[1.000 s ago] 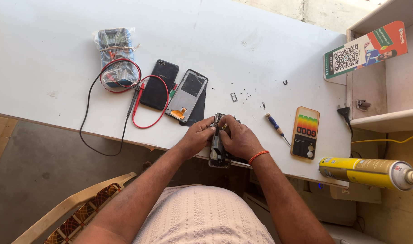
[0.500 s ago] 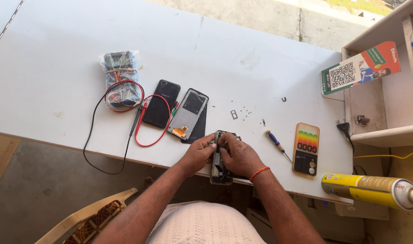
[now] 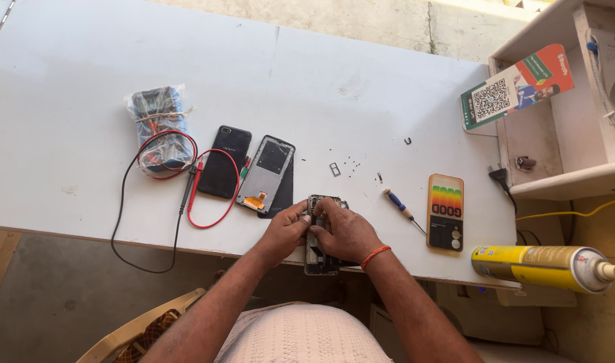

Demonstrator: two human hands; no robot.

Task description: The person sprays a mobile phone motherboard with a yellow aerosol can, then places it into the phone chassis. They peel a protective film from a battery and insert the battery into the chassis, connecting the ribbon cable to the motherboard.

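The white table point(image 3: 361, 87) is seen from slightly further back than a second ago, so more of its far side and of the shelf unit point(image 3: 576, 128) at the right is taken in; on the surface itself nothing has been shifted. The wrapped multimeter point(image 3: 158, 128) with its red and black leads, the black phone back point(image 3: 225, 161), the grey phone frame point(image 3: 268, 173), the rainbow-striped phone case point(image 3: 446, 212) and the yellow spray can point(image 3: 539, 267) are all found where they were. The opened phone point(image 3: 321, 259) has been kept at the near edge of the table, directly in front of the person, and the same close work on it is judged to be in hand. Its long axis is laid roughly away from the body, with the upper end pointed towards the far side of the table and the lower end reaching the near edge; the exposed inner side is turned upwards. The left hand point(image 3: 286, 232) is closed on the phone's left side, with fingertips pinched at its upper part. The right hand point(image 3: 348, 232) is laid over the top of the phone and grasps it, the fingers curled downwards; whether a tool is held under them cannot be told. A small blue-handled screwdriver point(image 3: 396, 204) lies untouched just to the right, and tiny screws point(image 3: 351, 163) are scattered beyond it.
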